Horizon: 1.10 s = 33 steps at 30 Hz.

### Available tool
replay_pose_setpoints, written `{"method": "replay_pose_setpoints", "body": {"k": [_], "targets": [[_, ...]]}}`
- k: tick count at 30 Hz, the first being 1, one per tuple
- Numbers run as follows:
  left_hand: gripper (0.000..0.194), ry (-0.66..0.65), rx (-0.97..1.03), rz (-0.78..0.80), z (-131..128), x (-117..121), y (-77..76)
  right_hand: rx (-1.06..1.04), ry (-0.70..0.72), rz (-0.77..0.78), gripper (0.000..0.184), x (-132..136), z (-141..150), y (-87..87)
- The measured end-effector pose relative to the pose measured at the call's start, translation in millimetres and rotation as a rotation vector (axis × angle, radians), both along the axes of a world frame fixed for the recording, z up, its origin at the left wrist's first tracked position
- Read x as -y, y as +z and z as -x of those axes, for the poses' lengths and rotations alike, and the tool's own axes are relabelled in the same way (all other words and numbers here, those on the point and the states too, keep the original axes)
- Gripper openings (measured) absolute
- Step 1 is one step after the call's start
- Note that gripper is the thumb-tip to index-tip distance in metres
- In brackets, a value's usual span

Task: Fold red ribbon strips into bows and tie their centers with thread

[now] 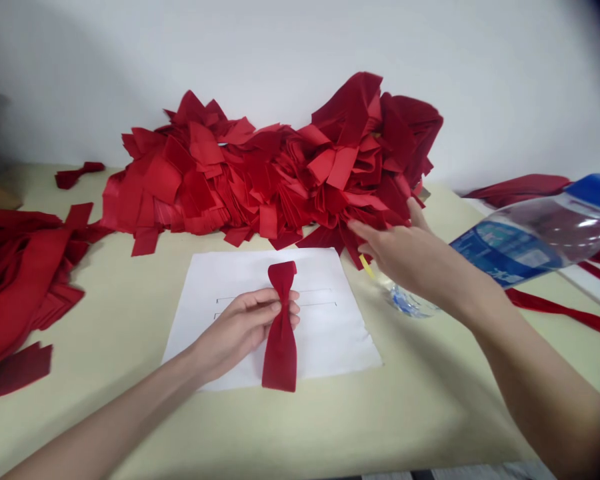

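Left hand [240, 330] gripped the pinched waist of a red fabric bow [281, 353], lying on a white paper sheet [330, 333] on the counter [100, 413]; right hand [405, 260] open, against heaped red fabric strips [260, 180].

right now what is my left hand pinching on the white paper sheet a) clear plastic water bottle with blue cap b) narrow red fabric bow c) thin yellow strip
B: the left hand pinches the narrow red fabric bow at its gathered waist, on the white paper sheet.
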<state>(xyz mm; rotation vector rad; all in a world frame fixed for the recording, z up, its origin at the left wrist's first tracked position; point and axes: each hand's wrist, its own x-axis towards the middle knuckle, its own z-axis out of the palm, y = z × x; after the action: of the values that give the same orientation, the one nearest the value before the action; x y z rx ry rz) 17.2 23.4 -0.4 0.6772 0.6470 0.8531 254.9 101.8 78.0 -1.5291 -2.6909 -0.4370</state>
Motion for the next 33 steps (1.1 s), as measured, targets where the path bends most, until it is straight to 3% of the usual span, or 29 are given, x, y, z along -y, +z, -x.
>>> {"method": "replay_pose_setpoints", "body": {"k": [4, 8, 11, 13, 16, 19, 24, 28, 30, 33], "targets": [[0.019, -0.009, -0.023, 0.049, -1, 2, 0.7, -0.062, -0.021, -0.201, 0.029, 0, 8, 1.1], [0.021, 0.023, -0.194, -0.036, -1, 3, 1.3, -0.079, -0.001, -0.177, 0.042, 1, 12, -8.9], [0.020, -0.005, -0.454, -0.178, 0, 3, 0.7, -0.226, 0.016, -0.162, 0.036, 5, 18, -16.4], [0.022, -0.057, -0.622, -0.255, 0, 4, 0.7, -0.371, 0.159, -0.014, 0.036, 10, 24, -19.2], [0.023, -0.131, -0.767, -0.339, 0, 5, 2.1, -0.501, 0.371, 0.456, 0.041, 19, 36, -21.8], [0.021, -0.152, -0.842, -0.431, 0, 7, 4.0, -0.510, 0.415, 0.793, 0.034, 24, 45, -25.9], [0.019, -0.167, -1.029, -0.597, 1, 6, 3.8, -0.628, 0.221, 0.964, 0.020, 25, 48, -33.3], [0.021, -0.092, -1.162, -0.692, 10, 1, 5.6, -0.765, 0.140, 1.039, 0.016, 26, 42, -30.3], [0.034, -0.096, -1.136, -0.683, 19, -3, 10.3, -0.824, 0.095, 1.068, 0.018, 25, 37, -27.3], [0.036, -0.222, -1.011, -0.550, 33, -10, 20.2, -0.883, 0.007, 1.112, 0.017, 23, 32, -26.3]]}}
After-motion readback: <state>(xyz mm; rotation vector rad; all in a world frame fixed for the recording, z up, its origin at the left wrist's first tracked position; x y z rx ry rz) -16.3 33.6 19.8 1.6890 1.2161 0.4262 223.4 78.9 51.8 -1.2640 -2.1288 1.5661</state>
